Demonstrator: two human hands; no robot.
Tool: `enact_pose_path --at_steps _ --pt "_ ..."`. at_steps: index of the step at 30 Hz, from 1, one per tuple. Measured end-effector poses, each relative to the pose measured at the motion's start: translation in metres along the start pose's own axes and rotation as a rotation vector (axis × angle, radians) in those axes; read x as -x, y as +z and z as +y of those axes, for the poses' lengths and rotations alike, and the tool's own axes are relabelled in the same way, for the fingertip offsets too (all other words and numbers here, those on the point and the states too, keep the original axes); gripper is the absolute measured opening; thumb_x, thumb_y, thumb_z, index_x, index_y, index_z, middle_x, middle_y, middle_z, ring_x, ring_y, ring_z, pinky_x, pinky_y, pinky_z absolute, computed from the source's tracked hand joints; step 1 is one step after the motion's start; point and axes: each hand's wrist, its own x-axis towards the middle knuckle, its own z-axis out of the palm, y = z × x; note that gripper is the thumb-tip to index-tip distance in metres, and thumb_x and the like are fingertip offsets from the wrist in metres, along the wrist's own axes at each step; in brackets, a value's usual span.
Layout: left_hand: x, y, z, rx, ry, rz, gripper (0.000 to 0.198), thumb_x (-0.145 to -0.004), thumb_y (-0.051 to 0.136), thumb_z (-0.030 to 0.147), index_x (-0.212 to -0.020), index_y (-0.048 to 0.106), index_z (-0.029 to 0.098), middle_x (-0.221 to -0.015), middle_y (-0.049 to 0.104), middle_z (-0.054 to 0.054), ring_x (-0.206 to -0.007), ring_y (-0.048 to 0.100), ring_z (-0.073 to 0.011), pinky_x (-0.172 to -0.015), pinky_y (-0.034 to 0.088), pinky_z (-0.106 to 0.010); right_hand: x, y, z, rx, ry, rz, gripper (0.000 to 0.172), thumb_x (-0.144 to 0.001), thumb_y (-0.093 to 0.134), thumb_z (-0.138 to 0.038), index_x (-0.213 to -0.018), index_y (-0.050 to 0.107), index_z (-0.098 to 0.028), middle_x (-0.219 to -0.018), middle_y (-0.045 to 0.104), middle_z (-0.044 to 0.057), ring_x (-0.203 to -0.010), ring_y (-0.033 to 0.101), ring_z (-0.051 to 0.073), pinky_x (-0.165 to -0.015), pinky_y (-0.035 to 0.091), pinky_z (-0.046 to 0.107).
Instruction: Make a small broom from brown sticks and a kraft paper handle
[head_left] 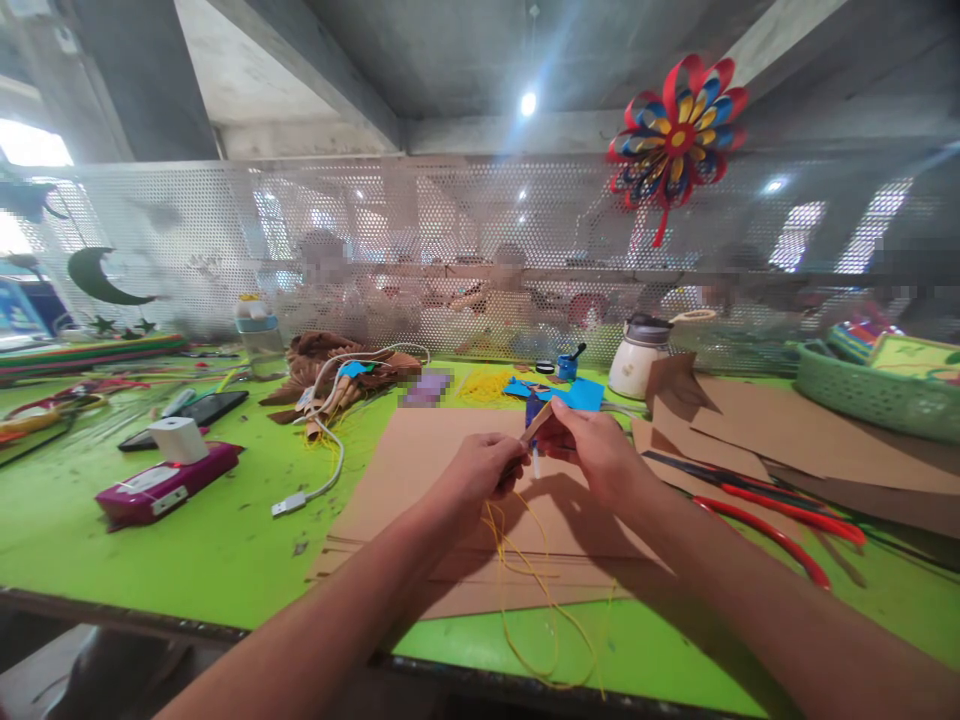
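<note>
Both hands meet over brown cardboard sheets (pixel 420 470). A narrow folded brown cardboard piece (pixel 538 418) is pinched between them. My left hand (pixel 486 468) is closed on its near end. My right hand (pixel 589 440) grips the far end with thumb and fingers, partly hiding it. Yellow string (pixel 536 585) dangles beneath my left hand and loops down past the sheets to the table's front edge. A dark blue object (pixel 532 408) shows just behind the cardboard piece; I cannot tell what it is or whether a hand touches it.
Red-handled scissors (pixel 780 510) lie at right near cut cardboard (pixel 825 430) and a green basket (pixel 877 390). A white jar (pixel 641 355), blue paint pot (pixel 568 367) and blue paper (pixel 589 394) stand behind. On the left are a purple power strip (pixel 169 485) and white cable (pixel 337 460).
</note>
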Motion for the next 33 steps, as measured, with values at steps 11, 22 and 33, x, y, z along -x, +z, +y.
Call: enact_pose_path --at_steps 11,22,33 --pt "-0.002 -0.003 -0.005 0.096 0.023 -0.048 0.02 -0.071 0.054 0.032 -0.065 0.055 0.013 -0.059 0.047 0.001 -0.05 0.037 -0.0069 -0.046 0.023 -0.021 0.001 0.003 0.01 0.036 -0.075 -0.108 0.022 -0.06 0.073 -0.036 -0.066 0.067 -0.015 -0.063 0.064 0.001 -0.061 0.055 0.013 -0.068 0.044 0.031" --pt "0.001 0.0 0.005 0.06 -0.026 -0.021 0.015 -0.067 0.05 0.026 -0.059 0.052 0.014 -0.053 0.045 0.003 -0.045 0.036 -0.0064 -0.044 0.02 -0.021 0.003 0.004 0.002 0.001 -0.044 -0.048 0.033 -0.06 0.071 -0.047 -0.057 0.066 -0.014 -0.063 0.067 0.006 -0.054 0.056 0.013 -0.061 0.046 0.031" --pt "0.0 -0.001 -0.001 0.086 -0.01 -0.021 0.014 -0.066 0.051 0.027 -0.06 0.054 0.014 -0.053 0.047 0.002 -0.045 0.037 -0.0065 -0.044 0.021 -0.021 -0.004 0.001 0.013 0.063 -0.116 -0.026 0.031 -0.068 0.065 -0.042 -0.062 0.067 -0.012 -0.058 0.064 0.005 -0.051 0.054 0.013 -0.057 0.045 0.03"
